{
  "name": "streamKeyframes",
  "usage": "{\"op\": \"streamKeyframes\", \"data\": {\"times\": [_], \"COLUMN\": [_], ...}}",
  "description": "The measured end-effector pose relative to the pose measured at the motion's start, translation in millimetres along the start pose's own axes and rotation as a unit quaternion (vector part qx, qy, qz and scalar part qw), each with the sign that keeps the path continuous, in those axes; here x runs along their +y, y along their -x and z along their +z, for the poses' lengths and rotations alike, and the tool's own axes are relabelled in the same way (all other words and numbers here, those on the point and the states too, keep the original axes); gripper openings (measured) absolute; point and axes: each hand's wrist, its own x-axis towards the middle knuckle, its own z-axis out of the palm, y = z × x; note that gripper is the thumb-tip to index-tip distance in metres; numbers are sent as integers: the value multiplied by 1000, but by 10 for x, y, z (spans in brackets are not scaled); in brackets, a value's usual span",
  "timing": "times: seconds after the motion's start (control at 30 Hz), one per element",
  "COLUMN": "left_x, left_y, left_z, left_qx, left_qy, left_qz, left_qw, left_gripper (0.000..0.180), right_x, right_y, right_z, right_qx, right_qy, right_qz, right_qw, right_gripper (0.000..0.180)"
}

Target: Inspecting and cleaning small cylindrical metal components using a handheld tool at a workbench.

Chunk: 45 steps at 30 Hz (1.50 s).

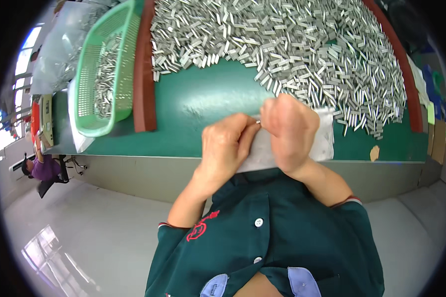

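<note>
Thumb and forefinger of my left hand (223, 146) are pinched on a small silvery metal piece (257, 122), of which only the tip shows. Right beside it my right hand (291, 133) is closed like a fist, slightly blurred; whatever its fingers hold is hidden. Both hands are over a white cloth or sheet (324, 136) at the front edge of the green table (203, 94). Beyond them spreads a large heap of small oblong metal pieces (292, 49), its near edge close to my right hand.
Brown-red strips (144, 84) border the heap at left and right. A light green plastic basket (79, 99) with more metal pieces stands at the left, beside clear plastic bags (59, 49). A tan scrap (374, 153) lies front right. Far left, a person in purple (42, 168) sits.
</note>
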Motion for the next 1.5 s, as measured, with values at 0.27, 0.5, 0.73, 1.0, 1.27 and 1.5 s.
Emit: {"op": "streamKeyframes", "data": {"times": [0.27, 0.5, 0.73, 1.0, 1.27, 1.5], "left_x": [-232, -197, -252, -717, -581, -469], "left_y": [-110, -160, -414, -643, -678, -593], "left_z": [-216, -301, -1217, -1573, -472, -255], "left_qx": [-66, -14, 419, 318, 134, 114], "left_qy": [704, 701, 23, -439, -220, -173], "left_qz": [-244, -278, 11, 39, 71, 107], "left_qw": [663, 657, 908, 840, 964, 973], "left_gripper": [15, 25, 20, 23, 10, 16], "right_x": [-104, -90, -95, -85, -93, -86], "right_y": [-100, -150, -139, -135, -132, -133], "right_z": [-60, -76, -84, -106, -98, -114], "right_qx": [72, 68, 78, 82, 81, 76], "right_qy": [-185, -196, -188, -193, -198, -194], "right_qz": [118, 126, 122, 124, 125, 119], "right_qw": [973, 970, 971, 970, 969, 971], "right_gripper": [39, 40, 40, 40, 40, 40]}}
